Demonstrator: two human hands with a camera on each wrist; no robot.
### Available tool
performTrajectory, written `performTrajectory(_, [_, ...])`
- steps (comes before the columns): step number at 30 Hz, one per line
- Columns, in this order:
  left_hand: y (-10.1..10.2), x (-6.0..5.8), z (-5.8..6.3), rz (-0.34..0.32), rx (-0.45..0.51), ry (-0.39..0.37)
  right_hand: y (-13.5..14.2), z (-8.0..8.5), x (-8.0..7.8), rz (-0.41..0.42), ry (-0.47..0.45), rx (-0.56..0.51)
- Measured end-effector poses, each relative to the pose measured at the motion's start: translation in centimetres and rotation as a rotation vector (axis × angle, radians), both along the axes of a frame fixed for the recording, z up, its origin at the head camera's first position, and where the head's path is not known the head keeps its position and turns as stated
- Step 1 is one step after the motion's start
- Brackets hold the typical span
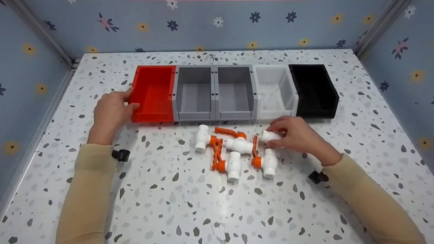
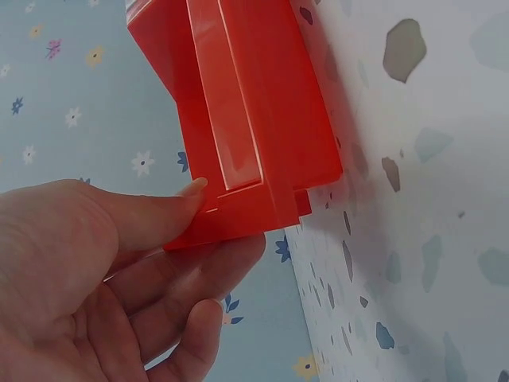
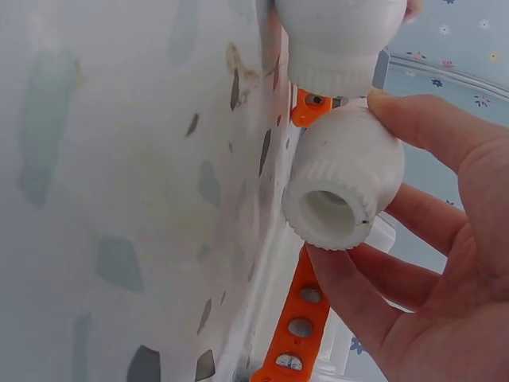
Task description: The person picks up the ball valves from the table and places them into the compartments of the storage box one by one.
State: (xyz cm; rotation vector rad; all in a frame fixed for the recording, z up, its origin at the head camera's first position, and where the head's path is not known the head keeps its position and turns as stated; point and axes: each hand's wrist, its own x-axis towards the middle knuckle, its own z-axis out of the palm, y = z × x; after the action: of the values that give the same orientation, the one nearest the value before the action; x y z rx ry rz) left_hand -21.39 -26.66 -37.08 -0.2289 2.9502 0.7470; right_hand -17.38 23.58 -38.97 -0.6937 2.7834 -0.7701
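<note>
At the left end of the bin row, my left hand (image 1: 110,110) grips the side wall of the red bin (image 1: 152,117). The left wrist view shows the thumb on the rim and the fingers along the outside of that wall. On the other side, my right hand (image 1: 300,135) pinches a white ball valve (image 3: 346,167) between thumb and fingers, just in front of the white bin. Its open threaded end faces the right wrist camera, with an orange handle (image 3: 301,326) below. Several more white ball valves (image 1: 234,166) with orange handles lie bunched on the table beside it.
Right of the red bin, two grey bins (image 1: 195,116), a white bin (image 1: 275,114) and a black bin (image 1: 317,114) stand side by side. Flower-patterned panels (image 1: 217,34) enclose the speckled table (image 1: 162,203) at the back and sides.
</note>
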Motion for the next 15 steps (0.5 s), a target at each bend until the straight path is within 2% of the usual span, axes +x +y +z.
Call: performTrajectory(15, [0.0,0.1,0.0,0.016,-0.003,-0.017,0.9,1.1,-0.2,-0.011,0.049,-0.024])
